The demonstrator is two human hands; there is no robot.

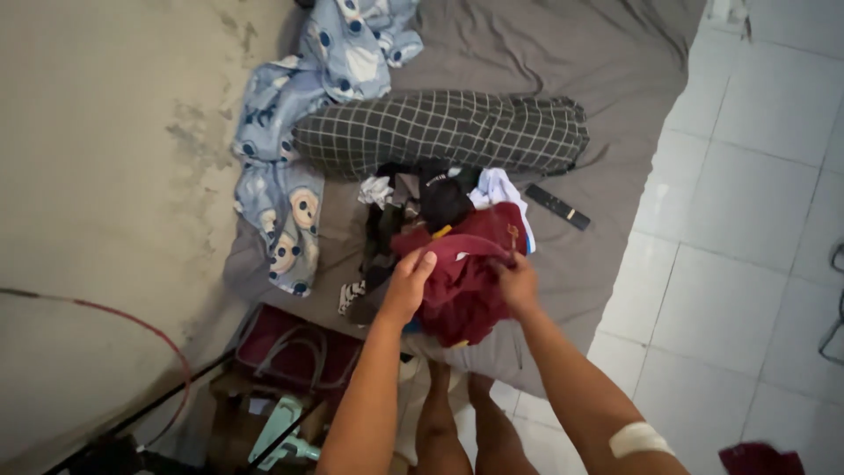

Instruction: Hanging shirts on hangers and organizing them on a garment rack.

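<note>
Maroon garment (462, 281) is pinched by both the left hand (409, 283) and right hand (519, 283); it hides part of the clothes pile (413, 207) on the bed (607, 105).

A long dark pillow with white checks (444, 130) lies across the grey bed sheet (607, 62). A blue blanket with cartoon faces (290, 185) sits beside it. A thin black remote (557, 206) rests nearby — and white floor tiles (756, 202) — a dark red bag (294, 347).
</note>
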